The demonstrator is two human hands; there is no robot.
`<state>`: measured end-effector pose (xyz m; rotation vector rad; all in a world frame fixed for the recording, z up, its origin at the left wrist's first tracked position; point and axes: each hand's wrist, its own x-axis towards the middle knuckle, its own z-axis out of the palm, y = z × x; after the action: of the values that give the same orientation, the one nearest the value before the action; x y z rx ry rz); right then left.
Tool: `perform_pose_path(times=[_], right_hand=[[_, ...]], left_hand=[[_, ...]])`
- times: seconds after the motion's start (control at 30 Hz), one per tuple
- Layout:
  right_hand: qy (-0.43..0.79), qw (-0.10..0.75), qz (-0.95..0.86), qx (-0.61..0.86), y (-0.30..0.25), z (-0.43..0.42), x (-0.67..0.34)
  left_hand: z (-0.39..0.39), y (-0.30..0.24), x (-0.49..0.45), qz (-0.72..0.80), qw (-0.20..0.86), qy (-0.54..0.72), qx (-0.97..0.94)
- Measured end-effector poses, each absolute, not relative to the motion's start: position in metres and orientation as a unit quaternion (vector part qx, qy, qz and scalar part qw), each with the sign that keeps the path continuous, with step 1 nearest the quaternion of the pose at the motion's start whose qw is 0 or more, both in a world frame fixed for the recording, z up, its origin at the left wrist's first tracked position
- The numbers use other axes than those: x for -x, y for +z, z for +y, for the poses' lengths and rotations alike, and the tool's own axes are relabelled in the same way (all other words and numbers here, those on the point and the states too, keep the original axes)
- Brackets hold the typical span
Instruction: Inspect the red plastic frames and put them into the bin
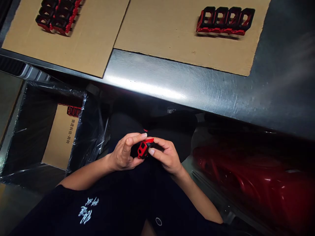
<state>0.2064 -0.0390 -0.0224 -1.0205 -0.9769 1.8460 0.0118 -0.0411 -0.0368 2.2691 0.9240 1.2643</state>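
Note:
A small red and black plastic part (142, 149) with openings in its red face is held between my hands, low in front of my body. My left hand (125, 152) grips its left side from below, thumb and forefinger raised around it. With thumb and fingertips my right hand (164, 154) pinches the black right side. Parts of similar colours stand in a row (225, 21) on the right cardboard sheet (182, 36), and more form a block (59, 14) on the left cardboard sheet (91, 42). The far side of the held part is hidden by my fingers.
A metal table (152, 75) with a straight front edge lies ahead of me. At left stands a dark box (31, 121) lined with clear plastic, holding cardboard (60, 139) and some red-black parts (73, 111). Red plastic-like material (258, 186) is at lower right.

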Motion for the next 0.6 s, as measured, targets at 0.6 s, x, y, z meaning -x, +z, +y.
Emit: perform_pose_path(times=[0.6], right_hand=[[0.86,0.333,-0.175,0.344,-0.0274,-0.0358,-0.1986]], left_hand=[[-0.044,-0.0338,-0.0111,0.334,0.395,0.417,-0.748]])
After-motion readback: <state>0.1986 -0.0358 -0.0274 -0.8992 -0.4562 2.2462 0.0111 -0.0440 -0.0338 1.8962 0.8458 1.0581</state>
